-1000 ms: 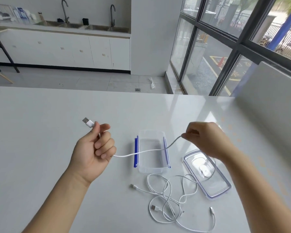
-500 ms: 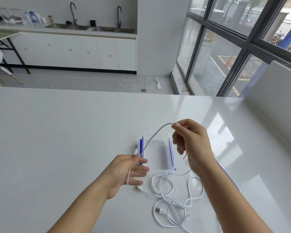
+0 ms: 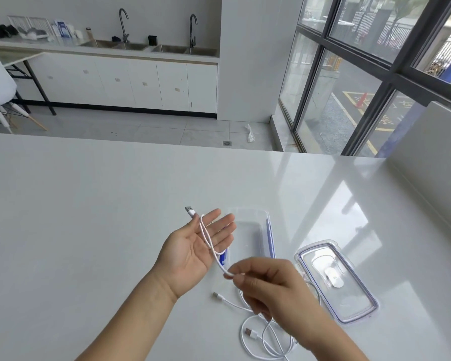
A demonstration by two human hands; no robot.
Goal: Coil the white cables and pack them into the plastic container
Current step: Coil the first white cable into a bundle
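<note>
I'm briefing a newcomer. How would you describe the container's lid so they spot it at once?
On the white table, look right of the open clear container. The lid lies flat there: a clear rounded rectangle with a blue seal line and pale centre oval, without the container's blue side clips.

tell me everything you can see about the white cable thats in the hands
The white cable is thin, round and smooth, plastic-sheathed by its look, and ends in a silver USB plug on a white collar. A narrow loop of it lies across the straight fingers of the left hand, which is palm up, and the plug sticks out past them. The right hand pinches the loop's near end and hides where the rest runs. The loop is held above the table, beside the clear container.
</note>
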